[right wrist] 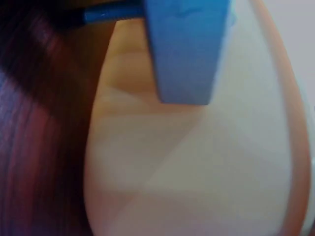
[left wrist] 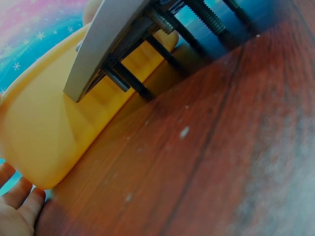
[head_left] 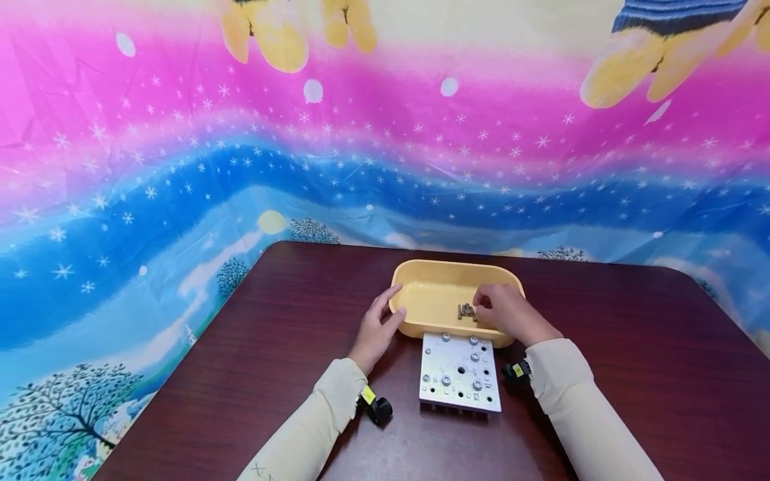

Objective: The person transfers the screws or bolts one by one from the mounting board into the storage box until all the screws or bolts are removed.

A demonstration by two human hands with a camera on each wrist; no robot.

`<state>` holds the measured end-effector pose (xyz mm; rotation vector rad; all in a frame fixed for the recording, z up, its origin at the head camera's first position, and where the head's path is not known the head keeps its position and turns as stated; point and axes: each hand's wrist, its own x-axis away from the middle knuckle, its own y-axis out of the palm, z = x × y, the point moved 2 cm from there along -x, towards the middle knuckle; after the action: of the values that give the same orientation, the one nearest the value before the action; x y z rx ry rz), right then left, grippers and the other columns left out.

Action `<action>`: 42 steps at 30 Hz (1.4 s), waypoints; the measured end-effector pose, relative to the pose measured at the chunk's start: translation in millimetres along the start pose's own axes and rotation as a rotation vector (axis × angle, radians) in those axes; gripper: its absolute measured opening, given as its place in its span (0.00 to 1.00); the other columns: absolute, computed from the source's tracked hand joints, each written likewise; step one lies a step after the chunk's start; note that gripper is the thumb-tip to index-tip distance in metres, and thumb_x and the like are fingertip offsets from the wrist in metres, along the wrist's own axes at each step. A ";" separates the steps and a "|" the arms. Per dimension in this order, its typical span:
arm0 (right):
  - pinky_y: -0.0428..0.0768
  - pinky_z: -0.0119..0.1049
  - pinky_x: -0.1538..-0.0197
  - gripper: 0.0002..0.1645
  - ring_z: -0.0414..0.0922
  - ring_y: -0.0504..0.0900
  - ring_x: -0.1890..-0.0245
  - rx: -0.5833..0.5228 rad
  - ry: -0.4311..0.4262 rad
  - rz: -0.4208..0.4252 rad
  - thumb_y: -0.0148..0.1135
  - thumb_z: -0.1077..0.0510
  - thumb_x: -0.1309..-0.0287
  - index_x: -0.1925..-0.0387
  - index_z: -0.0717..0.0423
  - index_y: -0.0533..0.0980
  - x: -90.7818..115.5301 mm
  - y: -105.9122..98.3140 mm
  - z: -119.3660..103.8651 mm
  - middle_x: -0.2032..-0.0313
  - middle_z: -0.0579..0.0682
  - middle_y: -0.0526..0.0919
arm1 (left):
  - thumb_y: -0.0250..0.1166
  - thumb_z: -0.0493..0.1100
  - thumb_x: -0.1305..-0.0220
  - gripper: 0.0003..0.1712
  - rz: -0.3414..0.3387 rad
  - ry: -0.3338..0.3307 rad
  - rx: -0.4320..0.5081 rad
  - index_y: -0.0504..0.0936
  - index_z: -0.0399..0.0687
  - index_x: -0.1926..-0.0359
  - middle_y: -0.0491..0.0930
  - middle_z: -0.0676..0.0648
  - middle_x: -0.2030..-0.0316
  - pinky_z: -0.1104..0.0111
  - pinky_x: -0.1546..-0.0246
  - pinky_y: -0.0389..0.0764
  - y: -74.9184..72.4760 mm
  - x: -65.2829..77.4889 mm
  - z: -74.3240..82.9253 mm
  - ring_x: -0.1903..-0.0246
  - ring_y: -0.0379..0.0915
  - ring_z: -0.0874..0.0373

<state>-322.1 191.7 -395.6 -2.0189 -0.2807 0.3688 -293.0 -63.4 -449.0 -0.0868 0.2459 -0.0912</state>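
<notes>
Dark reddish-brown wood-grain counter (head_left: 289,347), rounded far corners. Pale-yellow oblong plastic bin with rounded ends (head_left: 430,300) near the middle of the counter's far edge, long side roughly along it.

Small pile of metal screws (head_left: 466,312) on the bin floor, toward its right end and near wall. Right hand (head_left: 504,310) reaches over the bin's right end, fingers curled down beside the pile; cannot tell whether they pinch a screw. Left hand (head_left: 374,334) at the bin's left end, fingers and thumb extended and spread, resting against rim and wall.

Silver rectangular metal plate (head_left: 454,367) just beside the bin, on the side toward the counter's near edge; contact with the bin unclear. Round socket-head bolts and dark holes across its top. Left wrist view: threaded shanks (left wrist: 129,77) protrude beneath the plate, toward the counter.

Cream sleeves (head_left: 574,377) on both arms. Snowflake-printed pink-and-blue cloth (head_left: 385,147) beyond the far edge.
</notes>
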 end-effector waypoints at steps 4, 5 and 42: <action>0.74 0.37 0.68 0.02 0.42 0.73 0.74 -0.002 -0.037 0.010 0.63 0.64 0.45 0.68 0.60 0.79 2.0 -3.3 -5.3 0.74 0.47 0.79 | 0.58 0.39 0.32 0.29 0.008 0.001 -0.002 0.68 0.52 0.31 0.62 0.49 0.31 0.64 0.42 0.71 1.2 -2.4 -9.9 0.36 0.65 0.50; 0.74 0.37 0.68 0.02 0.42 0.73 0.74 -0.002 -0.050 0.015 0.63 0.65 0.45 0.68 0.60 0.79 2.4 -4.5 -7.6 0.74 0.47 0.79 | 0.58 0.39 0.32 0.29 0.010 0.004 -0.002 0.68 0.52 0.31 0.62 0.49 0.32 0.65 0.43 0.71 1.2 -2.4 -10.6 0.36 0.65 0.50; 0.74 0.31 0.71 0.05 0.35 0.72 0.77 -0.002 -0.303 -0.411 0.63 0.64 0.48 0.71 0.50 0.77 49.6 8.9 -126.3 0.76 0.39 0.74 | 0.57 0.36 0.32 0.28 -0.011 0.007 -0.012 0.68 0.46 0.32 0.63 0.41 0.32 0.56 0.41 0.69 -1.8 8.6 23.3 0.38 0.65 0.40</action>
<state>-228.4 101.6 -355.7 -1.8452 -0.8678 0.4094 -279.1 -64.3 -428.4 -0.0993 0.2532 -0.1013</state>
